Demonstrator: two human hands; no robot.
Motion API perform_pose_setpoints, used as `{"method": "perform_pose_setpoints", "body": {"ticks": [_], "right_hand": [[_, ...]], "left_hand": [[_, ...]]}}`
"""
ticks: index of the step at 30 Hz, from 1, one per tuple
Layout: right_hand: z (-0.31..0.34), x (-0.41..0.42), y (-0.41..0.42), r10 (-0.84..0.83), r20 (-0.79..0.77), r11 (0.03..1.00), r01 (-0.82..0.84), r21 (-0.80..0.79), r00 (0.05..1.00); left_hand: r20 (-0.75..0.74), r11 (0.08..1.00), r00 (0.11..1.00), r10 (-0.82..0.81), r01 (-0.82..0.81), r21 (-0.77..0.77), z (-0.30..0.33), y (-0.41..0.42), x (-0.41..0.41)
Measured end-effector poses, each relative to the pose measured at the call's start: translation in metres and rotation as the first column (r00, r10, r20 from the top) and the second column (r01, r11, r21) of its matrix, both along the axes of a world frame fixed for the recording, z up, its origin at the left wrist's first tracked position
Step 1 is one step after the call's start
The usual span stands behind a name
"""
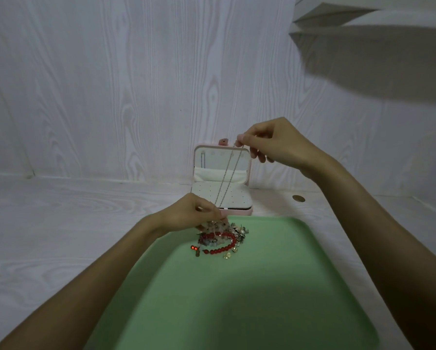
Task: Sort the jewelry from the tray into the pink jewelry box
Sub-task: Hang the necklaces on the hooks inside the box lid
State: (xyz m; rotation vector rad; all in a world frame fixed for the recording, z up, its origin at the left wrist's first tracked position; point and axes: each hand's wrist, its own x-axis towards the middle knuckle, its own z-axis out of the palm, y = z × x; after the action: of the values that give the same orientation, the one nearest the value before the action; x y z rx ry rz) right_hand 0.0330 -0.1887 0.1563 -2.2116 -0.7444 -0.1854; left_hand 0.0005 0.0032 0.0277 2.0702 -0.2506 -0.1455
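Observation:
A thin silver chain (228,173) stretches taut between my two hands. My right hand (270,145) pinches its upper end, raised in front of the open pink jewelry box (249,170). My left hand (194,213) pinches its lower end just above the jewelry pile (222,236) at the far end of the green tray (237,299). The pile holds a red bead bracelet (224,246), small pendants and pearl-like pieces, tangled together. The box stands just behind the tray with its lid upright and a white perforated panel (234,195) inside.
A small round brass-coloured object (298,198) lies on the white wood-grain table to the right of the box. A white wall rises close behind the box. A white shelf or panel (363,34) juts out at the upper right.

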Motion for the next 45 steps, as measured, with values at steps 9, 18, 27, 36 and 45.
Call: {"method": "perform_pose_setpoints", "body": {"ticks": [9,18,27,36,45], "right_hand": [[-0.002,0.012,-0.004,-0.112,-0.051,0.991,0.115,0.066,0.992],[-0.012,0.043,0.001,-0.105,-0.282,0.994,0.093,-0.057,0.954],[-0.034,0.102,0.034,-0.067,-0.363,0.995,0.090,0.045,0.929],[-0.050,0.135,0.042,-0.098,-0.331,0.991,0.124,0.058,0.939],[-0.052,0.145,0.036,-0.094,-0.296,0.988,0.124,0.087,0.951]], "left_hand": [[-0.017,0.987,0.995,-0.095,0.096,0.130,0.016,0.013,0.002],[-0.177,0.969,0.981,0.078,-0.032,0.246,0.055,0.027,0.055],[-0.090,0.879,0.875,0.476,-0.477,0.004,0.044,0.026,0.137],[0.603,0.812,0.686,0.409,-0.574,0.102,0.003,0.009,0.161],[0.700,0.654,0.714,0.034,-0.545,0.524,-0.005,0.013,0.165]]}}
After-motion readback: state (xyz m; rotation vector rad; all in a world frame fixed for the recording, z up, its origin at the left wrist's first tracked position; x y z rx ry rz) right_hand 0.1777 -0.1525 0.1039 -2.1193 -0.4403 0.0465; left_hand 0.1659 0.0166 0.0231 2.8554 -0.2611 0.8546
